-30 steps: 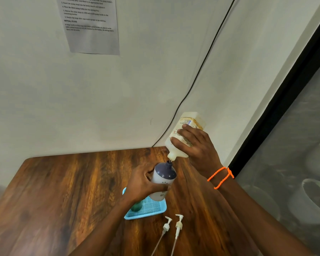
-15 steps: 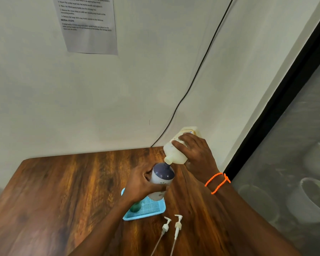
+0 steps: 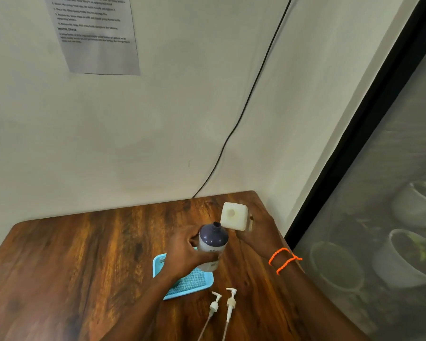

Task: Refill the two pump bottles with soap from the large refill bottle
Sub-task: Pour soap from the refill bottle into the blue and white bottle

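My left hand (image 3: 185,252) grips a white pump bottle (image 3: 212,244) with a dark blue shoulder and an open neck, held above the blue tray (image 3: 190,283). My right hand (image 3: 258,233) holds the large cream refill bottle (image 3: 233,216) upright just right of it, its open mouth facing up at me. The two bottles are close, almost touching. Two white pump heads (image 3: 223,303) with long tubes lie on the wooden table (image 3: 84,262) in front of the tray. My left arm hides the second pump bottle.
The table's back edge meets a pale wall with a black cable (image 3: 244,114) and a taped paper sheet (image 3: 94,33). A dark-framed screen (image 3: 379,143) runs close along the table's right edge, with plant pots behind it.
My right hand has turned the refill bottle from a tipped pouring pose over the pump bottle's neck back to upright and lowered it beside that bottle. My left hand kept its grip.
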